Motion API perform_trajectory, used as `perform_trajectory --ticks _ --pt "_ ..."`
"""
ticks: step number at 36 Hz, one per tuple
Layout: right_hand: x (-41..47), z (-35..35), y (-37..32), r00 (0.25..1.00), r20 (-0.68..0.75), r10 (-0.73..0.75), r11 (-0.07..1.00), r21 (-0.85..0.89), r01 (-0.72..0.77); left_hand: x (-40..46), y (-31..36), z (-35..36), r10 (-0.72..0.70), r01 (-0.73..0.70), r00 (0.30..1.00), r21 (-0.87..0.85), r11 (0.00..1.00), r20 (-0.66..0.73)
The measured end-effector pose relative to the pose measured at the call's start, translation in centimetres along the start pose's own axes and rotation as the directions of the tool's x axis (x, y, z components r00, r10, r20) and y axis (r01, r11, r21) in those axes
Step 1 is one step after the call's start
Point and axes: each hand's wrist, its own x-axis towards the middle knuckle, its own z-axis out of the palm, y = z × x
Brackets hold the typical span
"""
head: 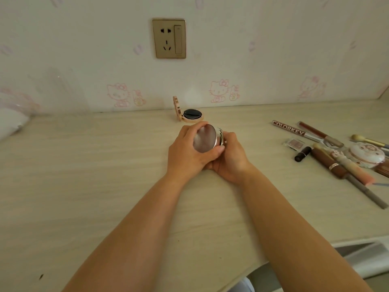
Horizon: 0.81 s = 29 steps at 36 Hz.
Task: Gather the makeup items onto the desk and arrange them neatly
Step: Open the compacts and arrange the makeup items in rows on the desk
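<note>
Makeup items are lying in two places on the pale wood-grain desk (105, 186), seen from the head camera; a round compact (207, 138) is being held up at the middle of the desk, its mirrored lid tilted open toward the camera; the left hand (189, 151) is gripping the lid, fingers curled over its top rim and thumb pressing along its lower edge; the right hand (230, 157) is cupping and grasping the base from the right and underneath. Just behind the hands, near the wall, an open rose-gold cushion compact (190, 114) is sitting with its lid standing upright and a black puff showing in its base; it is lying apart from the held compact. Well to the right, a loose pile is crowding the desk's edge: a tube (288, 129) reading "COLORKEY", a dark red lip gloss (315, 132) beside it, a small clear eyeshadow pan (293, 143), a black lipstick (303, 153), a brown tube (328, 163), a pink-tipped brush (351, 167), a grey pencil (368, 193), and a white round case (366, 154) printed with a cartoon figure. A gold wall socket (169, 38) is sitting above on wallpaper (84, 60) printed with pink cat figures; a clear plastic bag (12, 121) is resting at far left.
</note>
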Motion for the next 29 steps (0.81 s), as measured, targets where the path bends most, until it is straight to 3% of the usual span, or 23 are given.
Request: perform_trajectory --ticks 11,16,25,29 --pt "-0.32 0.12 -0.52 0.999 -0.003 0.040 0.967 0.251 -0.038 0.05 0.36 0.05 -0.071 0.053 0.995 -0.222 0.974 -0.074" --pt "-0.40 0.18 -0.42 1.000 -0.022 0.017 0.978 0.209 -0.012 0.04 0.46 0.14 -0.058 0.031 0.995 -0.284 0.958 -0.085" --pt "-0.46 0.30 -0.47 0.999 0.018 0.037 0.940 0.339 -0.041 0.34 0.09 0.27 -0.116 0.065 0.984 -0.340 0.938 -0.132" --pt "-0.29 0.20 -0.28 0.996 -0.063 0.064 0.962 0.269 -0.045 0.50 -0.27 0.38 -0.093 0.042 0.984 -0.311 0.949 -0.150"
